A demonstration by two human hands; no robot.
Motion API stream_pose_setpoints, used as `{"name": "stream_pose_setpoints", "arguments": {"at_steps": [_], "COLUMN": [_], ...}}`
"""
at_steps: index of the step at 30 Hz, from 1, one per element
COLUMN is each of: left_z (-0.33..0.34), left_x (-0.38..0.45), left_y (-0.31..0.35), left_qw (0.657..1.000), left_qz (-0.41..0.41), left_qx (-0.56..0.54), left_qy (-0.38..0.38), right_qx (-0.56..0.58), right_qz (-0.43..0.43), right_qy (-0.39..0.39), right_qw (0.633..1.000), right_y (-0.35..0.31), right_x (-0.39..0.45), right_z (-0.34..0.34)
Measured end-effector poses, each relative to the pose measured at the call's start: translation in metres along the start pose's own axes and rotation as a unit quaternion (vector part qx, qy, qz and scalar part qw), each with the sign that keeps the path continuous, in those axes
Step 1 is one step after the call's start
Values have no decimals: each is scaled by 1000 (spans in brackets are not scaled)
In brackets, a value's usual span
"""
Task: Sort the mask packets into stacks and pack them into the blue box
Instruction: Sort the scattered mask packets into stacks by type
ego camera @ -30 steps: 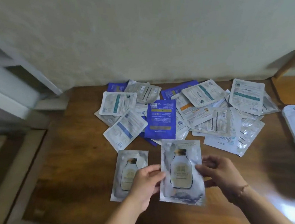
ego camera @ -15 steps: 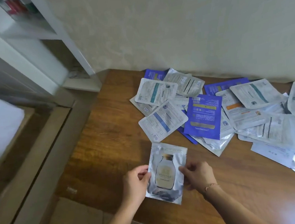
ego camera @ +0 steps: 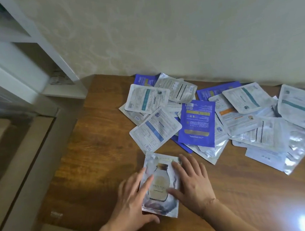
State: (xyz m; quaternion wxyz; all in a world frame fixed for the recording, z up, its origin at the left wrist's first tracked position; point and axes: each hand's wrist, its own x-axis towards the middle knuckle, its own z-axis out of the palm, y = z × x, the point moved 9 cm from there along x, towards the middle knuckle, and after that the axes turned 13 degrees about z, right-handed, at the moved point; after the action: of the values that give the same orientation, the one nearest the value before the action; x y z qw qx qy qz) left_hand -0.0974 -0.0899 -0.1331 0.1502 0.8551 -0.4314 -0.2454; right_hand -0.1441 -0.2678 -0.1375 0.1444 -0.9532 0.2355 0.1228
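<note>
A second ago two bottle-print packets lay side by side; now we see one bottle-print mask packet point(ego camera: 160, 183) on top, so we judge the first stack is started. Our left hand point(ego camera: 132, 198) and right hand point(ego camera: 192, 182), apart with fingers straight, press its left and right edges flat on the counter point(ego camera: 96, 157). The unsorted mask packets point(ego camera: 222, 116) lie at one o'clock. The blue box is out of view.
</note>
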Motion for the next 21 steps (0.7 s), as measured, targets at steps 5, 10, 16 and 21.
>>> {"name": "stream_pose_setpoints", "arguments": {"at_steps": [5, 10, 16, 21], "left_z": [13, -10, -15, 23], "left_x": [0, 1, 94, 190], "left_y": [-11, 14, 141, 260], "left_qw": [999, 993, 972, 954], "left_qz": [-17, 20, 156, 265], "left_qx": [28, 10, -76, -136], "left_qy": [0, 117, 159, 29], "right_qx": [-18, 249, 522, 618], "right_qz": [-17, 28, 393, 524], "right_qy": [-47, -10, 141, 139], "right_qw": [999, 968, 744, 569], "right_y": [-1, 43, 250, 367], "right_x": [3, -8, -39, -46], "right_z": [11, -26, -71, -79]}}
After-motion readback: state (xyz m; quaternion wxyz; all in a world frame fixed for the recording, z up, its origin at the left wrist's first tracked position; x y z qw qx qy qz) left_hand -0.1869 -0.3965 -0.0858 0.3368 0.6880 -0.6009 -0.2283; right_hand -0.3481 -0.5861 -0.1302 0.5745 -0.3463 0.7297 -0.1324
